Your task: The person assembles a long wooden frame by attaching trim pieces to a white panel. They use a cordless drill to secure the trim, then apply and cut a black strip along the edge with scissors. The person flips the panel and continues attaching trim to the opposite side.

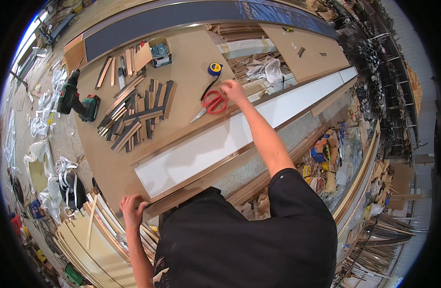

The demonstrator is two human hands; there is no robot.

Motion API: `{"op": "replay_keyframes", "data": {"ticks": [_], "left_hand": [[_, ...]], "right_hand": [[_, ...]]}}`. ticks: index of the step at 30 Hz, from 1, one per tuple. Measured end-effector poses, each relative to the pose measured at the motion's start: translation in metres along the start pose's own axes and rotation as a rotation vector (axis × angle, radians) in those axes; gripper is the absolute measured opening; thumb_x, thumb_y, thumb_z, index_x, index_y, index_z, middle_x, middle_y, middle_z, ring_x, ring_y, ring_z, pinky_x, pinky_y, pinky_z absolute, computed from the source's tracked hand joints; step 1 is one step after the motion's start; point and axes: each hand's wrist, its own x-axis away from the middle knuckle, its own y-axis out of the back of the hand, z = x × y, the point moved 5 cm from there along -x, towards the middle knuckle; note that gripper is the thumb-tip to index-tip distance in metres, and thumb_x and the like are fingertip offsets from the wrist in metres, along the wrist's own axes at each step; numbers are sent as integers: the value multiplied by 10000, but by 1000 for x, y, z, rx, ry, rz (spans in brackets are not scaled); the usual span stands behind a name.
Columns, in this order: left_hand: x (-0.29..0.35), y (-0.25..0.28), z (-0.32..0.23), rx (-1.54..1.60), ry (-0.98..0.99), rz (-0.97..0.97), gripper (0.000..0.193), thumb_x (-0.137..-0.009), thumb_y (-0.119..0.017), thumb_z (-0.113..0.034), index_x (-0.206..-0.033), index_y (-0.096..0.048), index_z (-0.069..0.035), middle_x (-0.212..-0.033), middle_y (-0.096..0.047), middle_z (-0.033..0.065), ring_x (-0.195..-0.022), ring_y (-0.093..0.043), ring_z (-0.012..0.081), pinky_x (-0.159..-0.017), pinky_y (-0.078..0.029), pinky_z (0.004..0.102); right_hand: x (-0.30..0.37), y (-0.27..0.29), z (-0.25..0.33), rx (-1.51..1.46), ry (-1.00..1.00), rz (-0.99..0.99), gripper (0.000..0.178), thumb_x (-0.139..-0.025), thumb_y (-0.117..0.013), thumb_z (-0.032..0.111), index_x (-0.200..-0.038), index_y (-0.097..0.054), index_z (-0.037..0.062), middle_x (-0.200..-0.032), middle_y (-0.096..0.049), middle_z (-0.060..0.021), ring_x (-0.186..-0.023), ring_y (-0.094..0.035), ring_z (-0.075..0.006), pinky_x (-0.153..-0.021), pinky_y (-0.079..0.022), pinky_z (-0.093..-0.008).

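My left hand (pixel 132 211) is at the near left corner of the brown-topped table (pixel 105 168), fingers bent and thumb against the end of a brown strip (pixel 167 204). Whatever it pinches is hidden. Beyond the long white panel (pixel 196 161), my right hand (pixel 234 92) has its fingers curled together; their contents cannot be made out. Just left of it lie red-handled scissors (pixel 214 102), blades partly apart. A blue and yellow tape measure (pixel 214 69) sits farther back, with a black strap-like piece (pixel 208 90) running from it toward the scissors.
A pile of short wood strips (pixel 141 113) covers the table's left part. Behind it stands an open box of screws (pixel 160 52). A cordless drill (pixel 76 98) stands at the left edge. A long dark panel (pixel 182 25) spans the back. Scrap wood (pixel 369 249) clutters the right side.
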Motion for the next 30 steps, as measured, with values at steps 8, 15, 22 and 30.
{"op": "replay_keyframes", "data": {"ticks": [8, 15, 22, 30], "left_hand": [[-15, -19, -4, 71, -174, 213, 186, -767, -808, -210, -805, -673, -87, -776, -644, 54, -778, -592, 288, -736, -461, 421], [-13, -18, 17, 179, -324, 407, 245, -841, -765, -201, -1003, -628, -79, -847, -707, 72, -792, -673, 292, -726, -526, 398], [-5, -21, 32, 81, -594, 449, 185, -821, -720, -173, -885, -568, -91, -772, -581, 49, -772, -591, 254, -738, -468, 373], [-18, -14, 6, 139, -840, 385, 136, -795, -684, -151, -802, -584, -58, -1420, -493, 150, -1352, -435, 296, -1105, -357, 438]], "right_hand": [[-5, 67, -46, 250, -265, -338, 494, -864, -646, 381, -1201, -639, 20, -1213, -655, -198, -1135, -612, -372, -988, -470, -446], [208, 103, -58, 631, -327, -927, 390, -763, -741, 285, -983, -621, -13, -1051, -614, -218, -999, -593, -369, -884, -477, -501], [281, 63, -32, 365, -817, -400, 513, -875, -577, 392, -1040, -650, -88, -1069, -674, -291, -999, -647, -429, -860, -502, -515], [287, 58, -46, 557, -614, -498, 499, -966, -451, 397, -937, -691, -39, -1010, -677, -273, -972, -620, -472, -869, -471, -534]]}}
